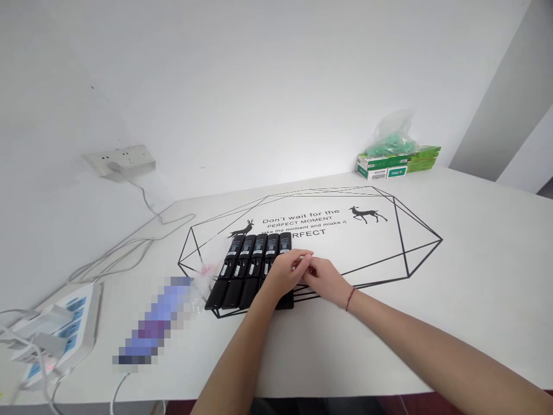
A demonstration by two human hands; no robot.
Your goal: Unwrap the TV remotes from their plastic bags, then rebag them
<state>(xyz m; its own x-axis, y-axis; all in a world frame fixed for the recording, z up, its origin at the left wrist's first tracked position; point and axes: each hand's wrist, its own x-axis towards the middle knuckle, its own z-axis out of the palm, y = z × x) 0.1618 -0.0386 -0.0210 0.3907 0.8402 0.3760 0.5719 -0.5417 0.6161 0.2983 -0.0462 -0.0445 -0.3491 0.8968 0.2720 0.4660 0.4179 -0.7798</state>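
Several black remote controls [244,271] lie face down side by side in a row, with labels on their backs and battery compartments uncovered. My left hand [285,272] is closed above the right end of the row and hides part of the last remotes. Just right of the row, my right hand [326,279] meets it with fingers bent and pressed together. The fingertips of both hands touch or nearly touch. Whatever is between them is hidden. A crumpled clear plastic bag [203,288] lies along the left side of the remotes.
On the left of the white table [466,311] are a blurred-out bluish oblong [155,323] and a white power strip [80,328] with plugs and cables. Green and white boxes [384,164] stand at the back right under a clear bag [393,138]. A socket [125,158] is on the wall.
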